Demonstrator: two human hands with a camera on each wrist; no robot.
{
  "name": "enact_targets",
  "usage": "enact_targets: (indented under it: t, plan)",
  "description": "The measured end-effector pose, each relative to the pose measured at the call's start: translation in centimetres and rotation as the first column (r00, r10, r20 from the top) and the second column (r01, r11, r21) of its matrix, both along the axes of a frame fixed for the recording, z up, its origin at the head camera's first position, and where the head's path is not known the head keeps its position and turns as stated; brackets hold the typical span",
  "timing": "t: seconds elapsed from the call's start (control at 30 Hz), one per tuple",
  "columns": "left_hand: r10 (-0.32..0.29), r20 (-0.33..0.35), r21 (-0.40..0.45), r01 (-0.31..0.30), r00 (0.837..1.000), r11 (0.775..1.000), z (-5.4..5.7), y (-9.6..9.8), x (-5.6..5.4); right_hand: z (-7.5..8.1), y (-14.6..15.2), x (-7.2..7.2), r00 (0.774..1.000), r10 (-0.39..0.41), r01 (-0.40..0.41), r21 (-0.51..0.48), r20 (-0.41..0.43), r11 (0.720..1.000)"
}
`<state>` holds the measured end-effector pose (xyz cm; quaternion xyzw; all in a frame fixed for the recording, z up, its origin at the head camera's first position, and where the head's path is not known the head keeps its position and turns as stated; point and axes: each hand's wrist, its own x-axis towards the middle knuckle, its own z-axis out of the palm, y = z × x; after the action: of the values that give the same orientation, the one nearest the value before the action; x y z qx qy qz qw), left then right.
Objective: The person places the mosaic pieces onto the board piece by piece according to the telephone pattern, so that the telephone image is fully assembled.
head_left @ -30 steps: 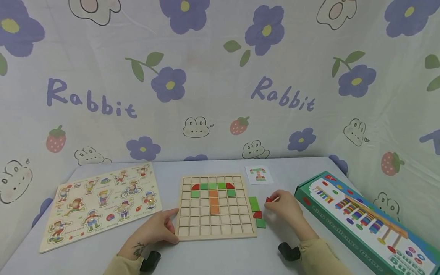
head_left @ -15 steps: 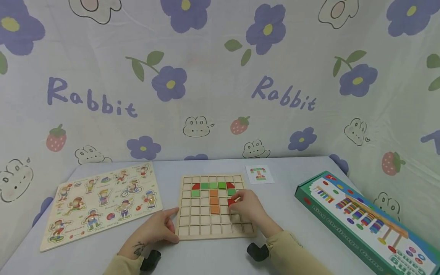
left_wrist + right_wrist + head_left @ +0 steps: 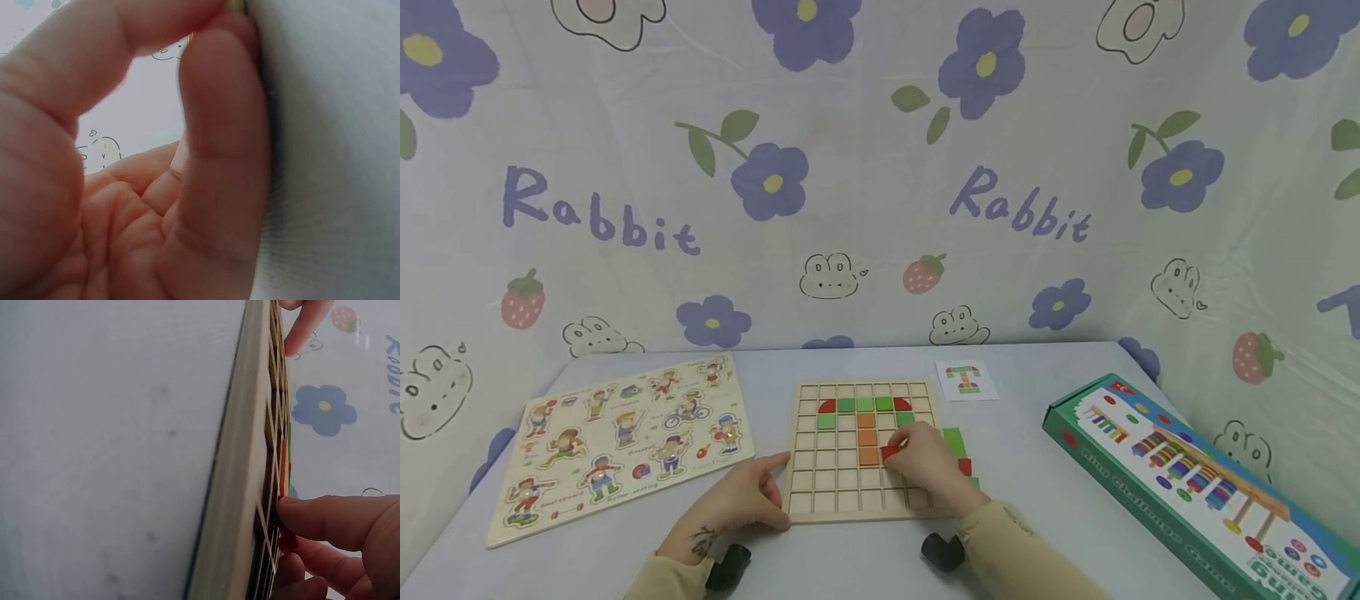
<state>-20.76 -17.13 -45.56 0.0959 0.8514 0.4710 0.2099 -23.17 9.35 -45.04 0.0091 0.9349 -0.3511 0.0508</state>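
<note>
A wooden grid board [image 3: 805,483] lies flat in the head view, holding red, green and orange tiles in its upper cells. My left hand [image 3: 745,496] rests at its left edge, thumb near the lower corner and index finger farther up. In the left wrist view its fingers [image 3: 219,119] bend toward the edge. My right hand [image 3: 928,462] pinches a red tile [image 3: 890,452] over the board, just right of the lowest orange tile [image 3: 868,456]. The right wrist view shows the thumb [image 3: 331,519] at the board's side; the tile is mostly hidden there.
Right of the board lie a green tile [image 3: 955,442] and a red tile [image 3: 965,467], partly behind my right hand. A pattern card [image 3: 988,387] sits beyond. A picture puzzle board [image 3: 625,458] lies left, and a green game box [image 3: 1150,500] stands right.
My right hand has brought the red tile from beside the board leftward over the grid, then slightly farther left and down toward the orange column. The left hand stays put.
</note>
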Motion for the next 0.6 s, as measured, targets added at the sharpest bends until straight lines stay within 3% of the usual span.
enact_targets:
  t: [0.3,0.6]
  plan:
    - [0.008,0.009,0.001,-0.008,1.0,1.0,0.1,-0.1,0.0,0.0,-0.2,-0.1,1.0,0.008,-0.008,0.005,-0.001,1.0]
    - [0.007,0.017,0.001,-0.007,1.0,1.0,0.1,-0.1,0.1,2.0,2.6,0.1,1.0,0.005,-0.008,-0.22,-0.016,0.976]
